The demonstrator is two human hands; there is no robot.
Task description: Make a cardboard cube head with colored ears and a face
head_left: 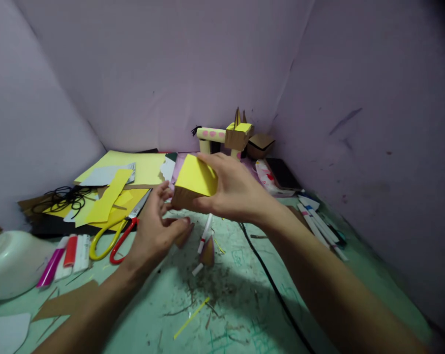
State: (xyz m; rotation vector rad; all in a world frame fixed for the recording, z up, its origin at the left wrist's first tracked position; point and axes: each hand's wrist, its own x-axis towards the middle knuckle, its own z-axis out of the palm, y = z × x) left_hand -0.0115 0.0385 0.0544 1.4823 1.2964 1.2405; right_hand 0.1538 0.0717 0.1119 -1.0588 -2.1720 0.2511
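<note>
A small cardboard box (194,177) with bright yellow paper on its top is gripped by my right hand (235,189), thumb on the near side and fingers over the far edge. To its left, my left hand (158,231) is open, its fingers apart and close to the box's left corner; whether they touch it I cannot tell. Below the box, a white marker (205,235) lies on the green tabletop (229,295) beside a small pointed cardboard piece (208,253). Another brown piece (183,237) is partly hidden by my left thumb.
At the back stands a paper animal figure (239,139) with a pink-spotted tube body. Scissors (123,225), yellow paper strips (109,199), markers (70,250) and a white bottle (15,265) are at left. A black cord (270,280), more markers (320,226) and a phone (283,173) are at right.
</note>
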